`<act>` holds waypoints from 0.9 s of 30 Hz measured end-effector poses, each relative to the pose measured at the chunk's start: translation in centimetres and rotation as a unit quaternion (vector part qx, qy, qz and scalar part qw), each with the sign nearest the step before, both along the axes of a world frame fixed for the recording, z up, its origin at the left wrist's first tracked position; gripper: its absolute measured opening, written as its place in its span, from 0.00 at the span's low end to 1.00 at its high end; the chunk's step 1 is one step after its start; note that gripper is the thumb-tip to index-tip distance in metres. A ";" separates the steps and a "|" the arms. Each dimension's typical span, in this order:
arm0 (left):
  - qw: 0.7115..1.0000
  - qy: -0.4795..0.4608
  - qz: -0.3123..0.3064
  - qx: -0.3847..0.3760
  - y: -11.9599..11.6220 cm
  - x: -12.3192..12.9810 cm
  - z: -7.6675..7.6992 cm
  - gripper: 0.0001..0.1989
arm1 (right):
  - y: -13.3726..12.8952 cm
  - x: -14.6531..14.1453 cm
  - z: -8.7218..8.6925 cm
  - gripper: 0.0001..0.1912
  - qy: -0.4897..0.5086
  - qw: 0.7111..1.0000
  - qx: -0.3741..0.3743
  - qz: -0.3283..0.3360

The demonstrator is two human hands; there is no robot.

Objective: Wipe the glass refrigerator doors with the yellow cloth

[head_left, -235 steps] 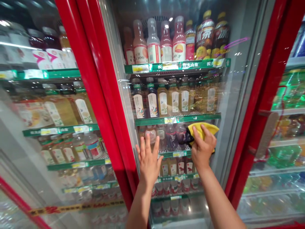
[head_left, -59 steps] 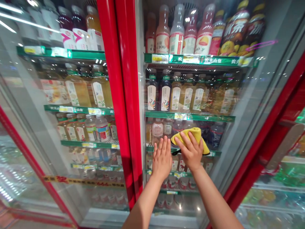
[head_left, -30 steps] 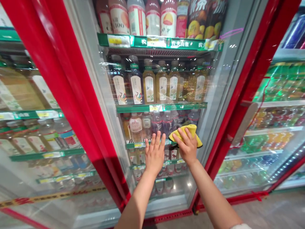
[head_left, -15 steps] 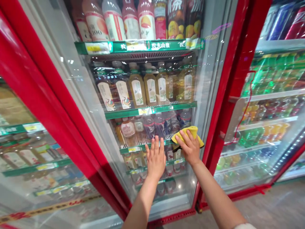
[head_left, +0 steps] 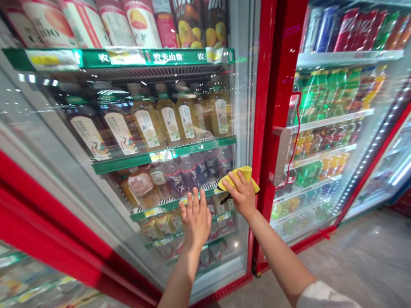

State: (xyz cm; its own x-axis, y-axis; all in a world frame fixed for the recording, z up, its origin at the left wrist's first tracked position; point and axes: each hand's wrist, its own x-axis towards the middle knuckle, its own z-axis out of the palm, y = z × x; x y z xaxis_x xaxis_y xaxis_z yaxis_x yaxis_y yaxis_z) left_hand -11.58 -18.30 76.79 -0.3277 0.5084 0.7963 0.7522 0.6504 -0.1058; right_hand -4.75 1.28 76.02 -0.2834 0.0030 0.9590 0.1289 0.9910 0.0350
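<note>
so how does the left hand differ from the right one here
The right hand has a cloth under its fingers, while the left hand holds nothing. The left hand shows extended, slightly spread fingers; the right hand's bend over the cloth. Both are bare, raised before the glass door.

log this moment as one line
left hand: open, at fridge glass | right hand: holding yellow cloth at glass | behind glass: bottles on shelves

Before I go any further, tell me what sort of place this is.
Most likely a shop's drinks section: labelled bottles stand in rows, yellow-marked tags sit along green shelf strips, and a neighbouring red-framed cooler holds cans on its top visible shelf.
</note>
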 end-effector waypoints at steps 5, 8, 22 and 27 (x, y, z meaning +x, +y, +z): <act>1.000 -0.005 0.004 0.000 0.7 0.6 -0.2 0.43 | 1.9 1.0 -3.8 0.35 0.033 0.998 -0.050 -0.029; 1.000 -0.001 0.002 0.007 0.9 0.7 -0.3 0.43 | 2.4 1.6 -5.4 0.39 0.032 0.998 -0.052 -0.011; 1.000 0.004 -0.022 0.007 2.9 1.4 -1.1 0.43 | 4.6 2.1 -8.5 0.42 0.036 0.991 -0.114 0.056; 1.000 0.004 -0.023 0.021 3.5 1.9 -1.0 0.45 | 5.9 1.9 -5.0 0.43 0.045 0.986 -0.135 0.084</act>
State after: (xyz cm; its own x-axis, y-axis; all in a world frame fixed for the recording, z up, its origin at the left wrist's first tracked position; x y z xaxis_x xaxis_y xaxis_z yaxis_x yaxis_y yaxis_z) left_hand -9.72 -14.82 75.77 -0.2979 0.4889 0.8199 0.7805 0.6193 -0.0857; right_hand -2.82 7.19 70.99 -0.2145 0.2227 0.9510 -0.0468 0.9702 -0.2378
